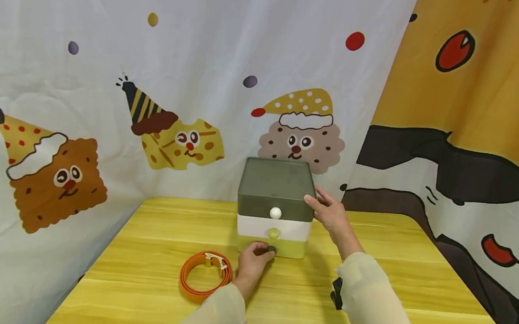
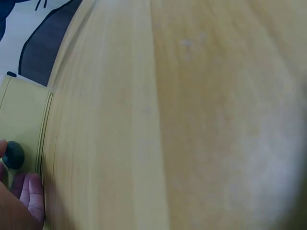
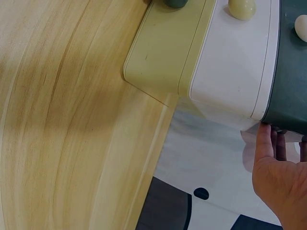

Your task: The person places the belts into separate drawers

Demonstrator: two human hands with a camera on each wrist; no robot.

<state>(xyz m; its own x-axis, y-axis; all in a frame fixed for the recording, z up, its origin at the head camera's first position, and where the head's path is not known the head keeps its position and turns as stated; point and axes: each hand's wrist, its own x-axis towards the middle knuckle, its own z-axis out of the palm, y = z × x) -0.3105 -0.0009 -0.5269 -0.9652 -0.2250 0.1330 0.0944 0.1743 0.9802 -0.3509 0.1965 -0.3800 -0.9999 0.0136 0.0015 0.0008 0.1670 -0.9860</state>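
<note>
A small three-tier drawer box (image 1: 273,228) stands near the back of the table, its tiers dark green, white and yellow-green from top to bottom. Each tier's front bears a round knob: white on top, yellow-green in the middle, dark on the bottom. My left hand (image 1: 252,265) is at the bottom tier, thumb and fingers about the dark knob (image 2: 14,155). Against the right side of the dark green top tier, my right hand (image 1: 331,215) rests with its fingers extended; the right wrist view shows the fingertips at that tier's edge. All three tiers sit closed.
An orange belt (image 1: 188,276), coiled with its buckle upward, lies on the wooden table (image 1: 145,255) left of my left hand. Behind the table's back edge hangs a white cloth (image 1: 205,45) with cartoon prints, and an orange-and-black patterned one (image 1: 484,101) is at the right.
</note>
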